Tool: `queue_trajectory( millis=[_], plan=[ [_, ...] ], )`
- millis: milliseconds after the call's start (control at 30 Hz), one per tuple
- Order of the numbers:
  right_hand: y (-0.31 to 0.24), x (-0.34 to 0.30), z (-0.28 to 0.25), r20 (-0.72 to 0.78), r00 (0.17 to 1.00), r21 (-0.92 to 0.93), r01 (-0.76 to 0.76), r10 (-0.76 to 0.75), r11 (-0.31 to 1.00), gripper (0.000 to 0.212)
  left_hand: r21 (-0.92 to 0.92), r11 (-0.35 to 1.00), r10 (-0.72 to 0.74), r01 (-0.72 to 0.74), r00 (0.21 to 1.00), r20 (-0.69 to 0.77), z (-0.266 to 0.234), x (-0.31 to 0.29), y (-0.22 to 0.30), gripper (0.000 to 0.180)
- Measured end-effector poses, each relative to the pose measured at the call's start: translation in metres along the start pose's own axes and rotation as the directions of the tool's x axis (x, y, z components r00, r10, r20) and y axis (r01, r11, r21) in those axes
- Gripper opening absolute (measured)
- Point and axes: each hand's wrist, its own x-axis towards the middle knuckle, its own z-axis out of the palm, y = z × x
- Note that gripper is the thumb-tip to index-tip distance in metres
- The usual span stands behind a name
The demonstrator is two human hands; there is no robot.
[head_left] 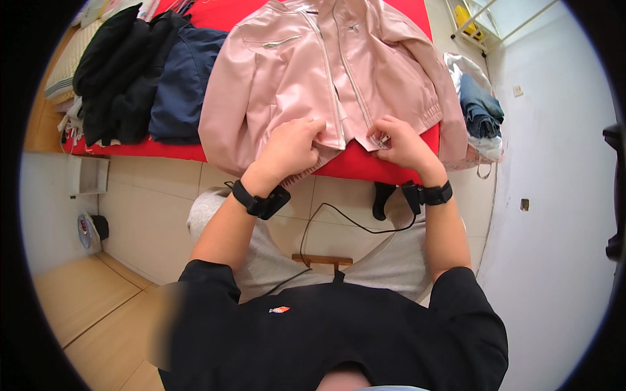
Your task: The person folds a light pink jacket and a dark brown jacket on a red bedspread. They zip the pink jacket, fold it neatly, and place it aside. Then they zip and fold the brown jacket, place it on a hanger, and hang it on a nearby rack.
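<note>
A shiny pink jacket (287, 85) lies front up on a red cloth, its two silver zipper edges parted at the middle. My left hand (291, 148) is closed on the jacket's lower hem, beside the bottom of the left zipper edge. With thumb and fingers pinched, my right hand (402, 146) holds the bottom corner of the other zipper edge, where a bit of metal shows. Between the two hands the front gapes in a narrow V, and red cloth shows below it. Part of the hem hides under my left hand.
Left of the jacket lie folded black clothes (117, 78) and a navy garment (186, 85) on the red cloth (176, 151). Folded jeans (481, 107) sit at the right near a white wall (554, 182). A black cable (352, 221) loops between my wrist bands over my lap.
</note>
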Motion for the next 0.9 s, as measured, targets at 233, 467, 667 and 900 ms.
queue_trajectory(
  millis=[233, 467, 667, 900],
  plan=[
    [0.008, -0.012, -0.004, 0.004, 1.0, 0.062, -0.007, 0.007, 0.998, 0.03, -0.014, 0.999, 0.052, -0.051, 0.997, 0.063, 0.034, 0.008, 0.005, 0.017],
    [0.006, -0.013, -0.003, -0.067, 0.998, 0.043, -0.006, 0.009, 0.999, 0.007, -0.225, 0.95, 0.149, -0.217, 0.947, -0.285, 0.024, 0.026, 0.017, 0.019],
    [0.006, -0.021, -0.012, -0.11, 0.994, -0.085, 0.01, -0.019, 0.996, 0.011, 0.033, 0.901, 0.426, -0.433, 0.867, -0.259, 0.078, 0.04, 0.036, 0.018],
    [0.029, -0.023, -0.01, -0.04, 0.998, 0.012, -0.039, 0.04, 0.999, 0.013, 0.052, 0.919, 0.395, -0.392, 0.905, -0.159, 0.108, 0.035, 0.016, 0.013]
  ],
)
